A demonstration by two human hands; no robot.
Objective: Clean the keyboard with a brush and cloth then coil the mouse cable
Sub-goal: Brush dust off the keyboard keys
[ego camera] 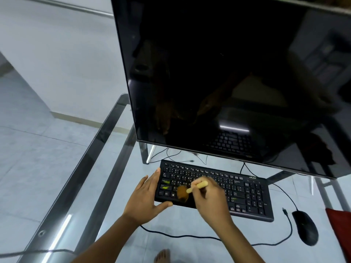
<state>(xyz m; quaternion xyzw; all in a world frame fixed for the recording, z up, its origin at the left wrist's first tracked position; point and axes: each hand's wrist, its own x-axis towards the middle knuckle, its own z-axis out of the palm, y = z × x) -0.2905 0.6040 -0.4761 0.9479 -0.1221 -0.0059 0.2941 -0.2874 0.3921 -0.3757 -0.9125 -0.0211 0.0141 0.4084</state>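
Brushing step underway: right hand [210, 198] pinches brush [191, 188] w/ bristles on keyboard [245, 192] at its 9 o'clock end, left hand [146, 196] spread bracing that edge; next, prob sweep toward 3 o'clock, cloth [340, 228] & mouse cable [190, 236] untouched.

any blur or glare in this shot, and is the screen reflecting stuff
Head view: the brush and right hand are motion-smeared; the left hand on the keyboard is sharper. The dark monitor mirrors the keyboard and a light strip; the glass table shows glare; wide-angle bending at the edges.
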